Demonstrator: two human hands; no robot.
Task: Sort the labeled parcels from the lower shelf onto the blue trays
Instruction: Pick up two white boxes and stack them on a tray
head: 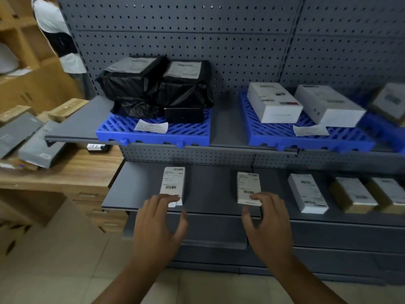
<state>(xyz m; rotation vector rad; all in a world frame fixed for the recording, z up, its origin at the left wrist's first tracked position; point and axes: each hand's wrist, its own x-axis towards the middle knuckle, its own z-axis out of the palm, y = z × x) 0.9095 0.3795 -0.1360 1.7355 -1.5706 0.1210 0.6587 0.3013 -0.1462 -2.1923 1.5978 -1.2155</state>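
Two slim white labeled parcels lie on the grey lower shelf (208, 189). My left hand (160, 220) is spread open, its fingertips touching the near end of the left parcel (173, 183). My right hand (269, 222) is also open, fingers resting at the near end of the right parcel (247, 187). Neither parcel is lifted. On the upper shelf, the left blue tray (131, 133) carries black-wrapped parcels (157, 86) and a loose paper slip. The middle blue tray (274, 137) bears two white boxes (274, 102).
Further right on the lower shelf lie a white box (306, 193) and two brown labeled boxes (352, 195). A third blue tray (385, 130) shows at the far right. A wooden desk (72, 172) with grey boxes stands left, with a person behind it.
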